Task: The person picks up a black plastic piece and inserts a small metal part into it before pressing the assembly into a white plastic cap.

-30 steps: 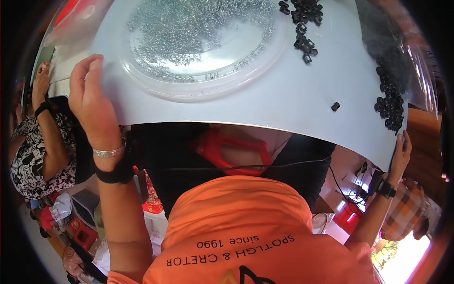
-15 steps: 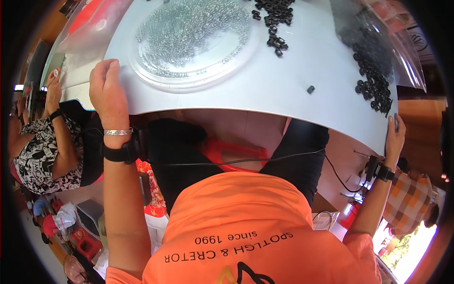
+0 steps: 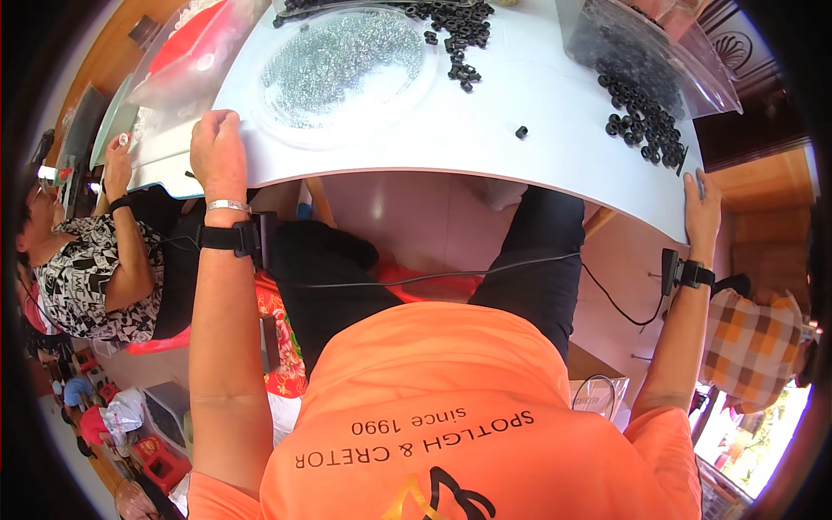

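Note:
My left hand (image 3: 220, 158) is closed over the left front edge of a white tabletop (image 3: 381, 154), its fingers curled at the rim. At the right end of the same board, my right hand (image 3: 702, 206) grips the edge, fingers on top and partly hidden. Between the hands lies a round clear tray (image 3: 276, 121) covered with many small shiny metal pieces. Small black ring-like parts (image 3: 465, 33) are heaped beyond it. A single black part (image 3: 522, 132) sits apart. More black parts (image 3: 648, 130) spill from a clear plastic box (image 3: 706, 82) near my right hand.
On the left, a co-worker's hand (image 3: 118, 160) holds a small pale piece beside a clear bag (image 3: 165, 82) with red and white contents. A black cable (image 3: 433, 280) hangs across my lap between the wrist straps. Red plastic (image 3: 425, 282) shows beneath the table.
My view has shifted, and the tabletop with its tray and black parts sits slightly higher in the picture. Both hands remain at its edges. More floor shows under the table.

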The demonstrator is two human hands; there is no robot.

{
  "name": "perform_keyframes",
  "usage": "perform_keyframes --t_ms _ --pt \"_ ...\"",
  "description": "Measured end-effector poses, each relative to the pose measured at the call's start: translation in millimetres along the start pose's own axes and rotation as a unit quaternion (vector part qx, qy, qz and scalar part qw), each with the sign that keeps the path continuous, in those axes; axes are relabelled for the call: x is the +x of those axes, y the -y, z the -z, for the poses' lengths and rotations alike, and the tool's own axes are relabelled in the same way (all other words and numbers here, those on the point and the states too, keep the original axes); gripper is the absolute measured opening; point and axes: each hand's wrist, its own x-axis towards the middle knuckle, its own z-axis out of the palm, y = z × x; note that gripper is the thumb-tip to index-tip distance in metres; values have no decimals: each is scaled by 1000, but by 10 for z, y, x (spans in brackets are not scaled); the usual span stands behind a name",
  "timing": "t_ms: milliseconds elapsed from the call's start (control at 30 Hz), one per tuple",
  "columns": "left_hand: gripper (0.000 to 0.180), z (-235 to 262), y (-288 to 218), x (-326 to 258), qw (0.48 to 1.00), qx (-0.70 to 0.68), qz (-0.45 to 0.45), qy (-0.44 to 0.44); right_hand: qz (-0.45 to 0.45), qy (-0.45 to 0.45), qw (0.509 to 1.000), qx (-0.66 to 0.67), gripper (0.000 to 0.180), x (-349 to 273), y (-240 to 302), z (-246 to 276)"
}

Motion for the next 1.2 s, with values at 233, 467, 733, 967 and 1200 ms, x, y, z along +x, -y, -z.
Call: perform_keyframes --t_ms 233,467,733,967,1200 --pt "29 23 -29 3 999 52 -7 1 25 -9 1000 -16 50 -23 15 2" --pt "30 16 -126 -35 998 55 -9 -3 28 -19 999 -17 49 -25 -8 -18" --pt "29 12 -96 -16 998 62 1 -5 37 -12 999 -11 51 31 -66 -61" --pt "28 0 -56 3 997 78 -10 -11 30 -14 999 -14 52 14 -31 -46" --pt "20 24 114 31 999 -4 -38 -27 43 3 999 -23 50 74 -113 -120"
